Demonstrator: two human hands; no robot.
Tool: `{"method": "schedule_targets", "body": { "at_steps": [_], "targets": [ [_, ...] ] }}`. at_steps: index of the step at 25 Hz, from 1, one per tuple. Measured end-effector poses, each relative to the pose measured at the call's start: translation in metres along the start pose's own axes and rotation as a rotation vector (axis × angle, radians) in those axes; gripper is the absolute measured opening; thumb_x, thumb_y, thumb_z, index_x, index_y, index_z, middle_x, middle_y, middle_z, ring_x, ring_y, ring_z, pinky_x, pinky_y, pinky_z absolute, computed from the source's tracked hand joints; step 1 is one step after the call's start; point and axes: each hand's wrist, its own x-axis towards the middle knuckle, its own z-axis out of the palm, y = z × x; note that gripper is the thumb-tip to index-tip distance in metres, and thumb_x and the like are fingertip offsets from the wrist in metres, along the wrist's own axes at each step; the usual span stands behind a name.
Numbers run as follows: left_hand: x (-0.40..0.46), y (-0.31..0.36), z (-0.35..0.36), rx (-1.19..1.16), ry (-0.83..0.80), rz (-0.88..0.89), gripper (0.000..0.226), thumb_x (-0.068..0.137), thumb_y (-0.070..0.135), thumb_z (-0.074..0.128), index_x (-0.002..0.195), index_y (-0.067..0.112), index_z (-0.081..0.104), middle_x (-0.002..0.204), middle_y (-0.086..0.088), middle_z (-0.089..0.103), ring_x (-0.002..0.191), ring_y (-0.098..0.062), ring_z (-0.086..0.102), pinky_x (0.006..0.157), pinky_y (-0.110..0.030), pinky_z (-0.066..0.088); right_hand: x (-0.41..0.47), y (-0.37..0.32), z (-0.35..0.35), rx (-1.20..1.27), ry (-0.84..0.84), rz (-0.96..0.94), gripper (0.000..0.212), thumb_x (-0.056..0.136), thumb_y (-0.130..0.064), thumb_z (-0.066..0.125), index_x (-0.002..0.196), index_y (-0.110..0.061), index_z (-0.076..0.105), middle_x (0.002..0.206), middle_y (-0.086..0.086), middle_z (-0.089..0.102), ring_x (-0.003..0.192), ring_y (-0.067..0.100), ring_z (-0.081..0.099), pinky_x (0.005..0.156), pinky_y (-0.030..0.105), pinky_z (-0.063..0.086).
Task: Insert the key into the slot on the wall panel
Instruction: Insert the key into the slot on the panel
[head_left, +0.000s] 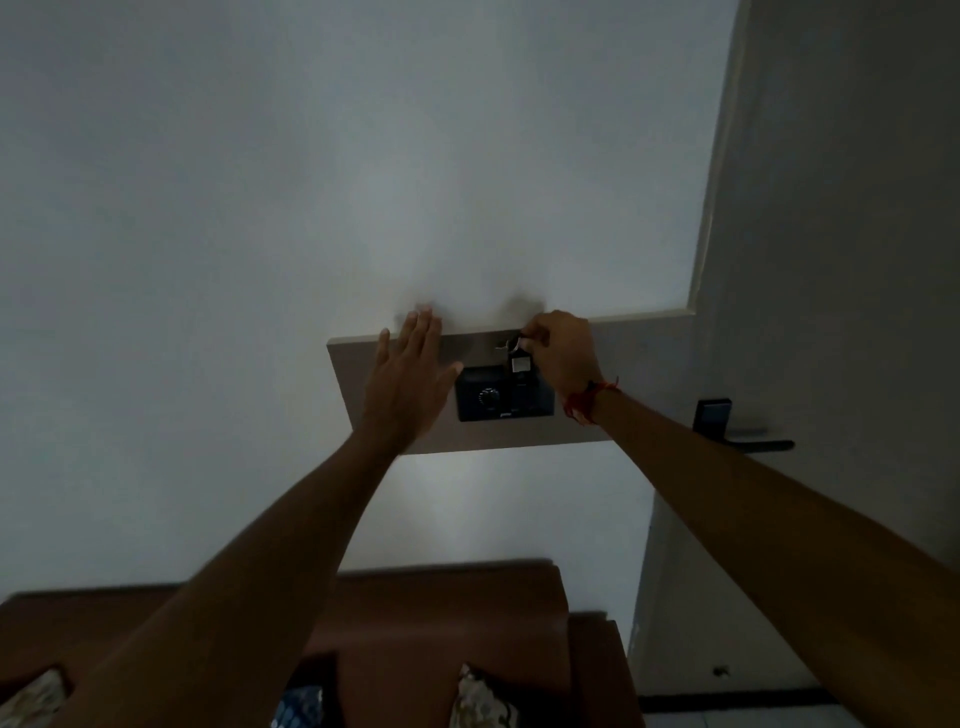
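A dark switch panel (493, 399) with a round dial is mounted on a grey-brown board (639, 379) on the white wall. My right hand (563, 353) pinches a small key tag with its ring (518, 349) right above the panel's top right part, where a dark card-like piece (520, 366) stands at the slot. Whether the piece is inside the slot is unclear in the dim light. My left hand (408, 374) lies flat with spread fingers on the board just left of the panel, holding nothing.
A door with a black handle and lock plate (727, 423) stands to the right. Below is a brown sofa (447, 623) with patterned cushions (480, 699). A red thread is tied around my right wrist (589, 400).
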Motion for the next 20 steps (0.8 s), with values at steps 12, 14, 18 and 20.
{"method": "schedule_targets", "body": {
  "at_steps": [12,14,18,20],
  "targets": [
    [0.004,-0.009,0.013,-0.008,0.003,0.045,0.073,0.103,0.05,0.038,0.159,0.009,0.015,0.169,-0.014,0.012,0.157,-0.028,0.009,0.128,-0.054,0.015,-0.008,-0.007,0.008,-0.435,-0.205,-0.068,0.011,0.088,0.0,0.055,0.085,-0.001,0.066,0.094,0.019,0.063,0.085,0.034,0.062,0.067,0.033,0.048],
    [0.004,-0.012,0.014,-0.012,0.001,0.039,0.074,0.103,0.05,0.039,0.16,0.01,0.013,0.17,-0.013,0.011,0.158,-0.027,0.008,0.128,-0.054,0.014,-0.009,-0.01,0.007,-0.534,-0.206,-0.084,0.008,0.084,-0.004,0.056,0.084,-0.001,0.064,0.096,0.019,0.061,0.088,0.035,0.06,0.065,0.033,0.049],
    [0.003,-0.018,0.017,-0.029,-0.003,0.027,0.075,0.103,0.048,0.041,0.16,0.009,0.011,0.17,-0.012,0.009,0.158,-0.026,0.006,0.129,-0.053,0.011,-0.017,-0.019,0.008,-0.62,-0.083,-0.255,0.033,0.075,-0.017,0.065,0.105,-0.006,0.055,0.105,0.017,0.054,0.094,0.032,0.051,0.064,0.04,0.054],
    [0.002,-0.021,0.02,-0.037,-0.003,0.02,0.076,0.103,0.047,0.043,0.16,0.009,0.011,0.17,-0.012,0.009,0.158,-0.026,0.006,0.129,-0.052,0.01,-0.014,-0.024,0.012,-0.717,-0.101,-0.411,0.032,0.076,-0.02,0.065,0.105,-0.009,0.058,0.107,0.017,0.054,0.094,0.032,0.051,0.07,0.044,0.053]
  ]
}}
